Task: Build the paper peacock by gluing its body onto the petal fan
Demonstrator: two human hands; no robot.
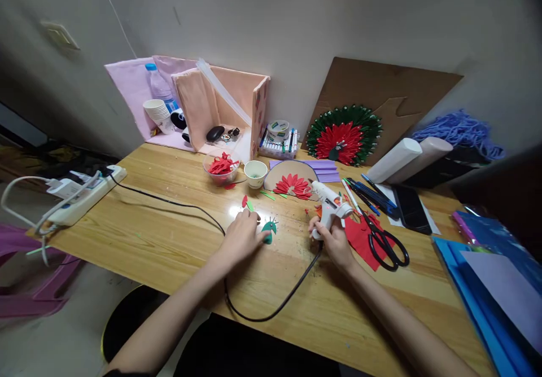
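My right hand [332, 241] is wrapped round the handle of a white hot glue gun [329, 205], whose nozzle points up and left, away from me. Its black cord loops across the table. My left hand [242, 235] rests palm down, fingers and thumb apart. Beside its thumb lies a green paper bird head [269, 231] with a small eye and crest; whether they touch I cannot tell. Just beyond the fingertips are a red paper piece [244, 201] and a green strip. Farther back is a cardboard half-round [277, 174] with red folded petals [293, 186] on it.
Black-handled scissors [387, 247] lie over red paper [359, 241] at right, near pens and a phone [410, 209]. A bowl of red scraps [221, 168] and a paper cup [255, 172] stand behind. A finished-looking peacock [344, 134] leans at the wall. A power strip [87, 196] sits left.
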